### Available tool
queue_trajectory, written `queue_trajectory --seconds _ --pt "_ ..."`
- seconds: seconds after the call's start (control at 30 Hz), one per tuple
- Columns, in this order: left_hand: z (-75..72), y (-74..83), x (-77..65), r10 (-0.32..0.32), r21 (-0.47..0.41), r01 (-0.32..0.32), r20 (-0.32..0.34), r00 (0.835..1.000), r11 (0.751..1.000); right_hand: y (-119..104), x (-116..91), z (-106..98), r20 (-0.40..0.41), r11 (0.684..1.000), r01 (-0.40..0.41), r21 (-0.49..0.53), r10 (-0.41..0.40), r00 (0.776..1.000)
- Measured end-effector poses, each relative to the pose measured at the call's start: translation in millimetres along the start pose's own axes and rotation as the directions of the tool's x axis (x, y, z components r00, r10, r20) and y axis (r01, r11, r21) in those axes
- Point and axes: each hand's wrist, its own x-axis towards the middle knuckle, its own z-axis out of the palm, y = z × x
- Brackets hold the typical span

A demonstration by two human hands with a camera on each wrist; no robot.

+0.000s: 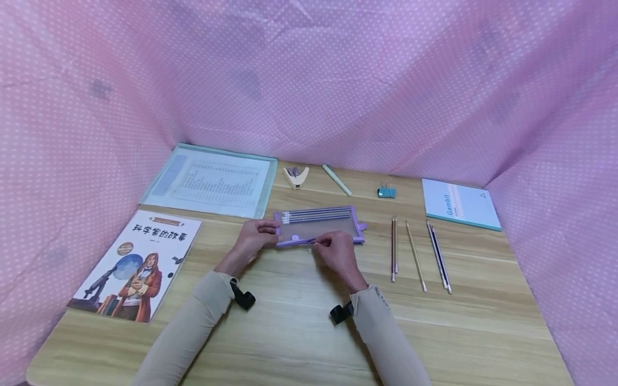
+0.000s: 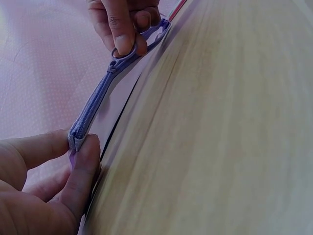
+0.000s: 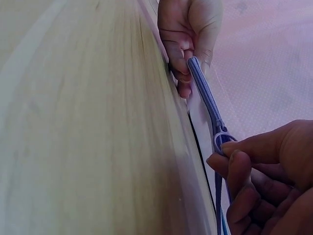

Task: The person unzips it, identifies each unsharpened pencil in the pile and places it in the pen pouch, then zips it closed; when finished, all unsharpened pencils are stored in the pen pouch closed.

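A see-through pencil pouch [image 1: 314, 228] with purple edging lies mid-table, several striped pencils [image 1: 316, 215] inside along its far side. My left hand [image 1: 256, 238] pinches the pouch's near left corner between thumb and fingers, which shows closely in the left wrist view. My right hand [image 1: 335, 252] pinches the ring-shaped zipper pull [image 3: 224, 142] on the near edge. Between the left corner and the slider, the zipper [image 2: 90, 107] teeth are joined; to the slider's right the edges stand apart. A purple tab [image 1: 361, 227] sticks out at the pouch's right end.
Loose pencils [image 1: 416, 257] lie to the right. Behind the pouch are a stapler [image 1: 296, 178], a pale green pen-like stick [image 1: 337, 180] and a teal binder clip [image 1: 386, 191]. A notebook [image 1: 461, 203], a document folder [image 1: 212, 179] and a book [image 1: 137, 262] lie around the sides.
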Motion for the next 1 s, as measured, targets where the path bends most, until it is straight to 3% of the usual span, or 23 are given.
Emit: queue_trajectory --seconds 1.0 --pt "-1.9 -2.9 4.1 -0.004 -0.014 0.004 -0.005 1.0 1.0 30.9 5.3 -35.6 -0.027 0.994 -0.109 0.025 0.11 0.994"
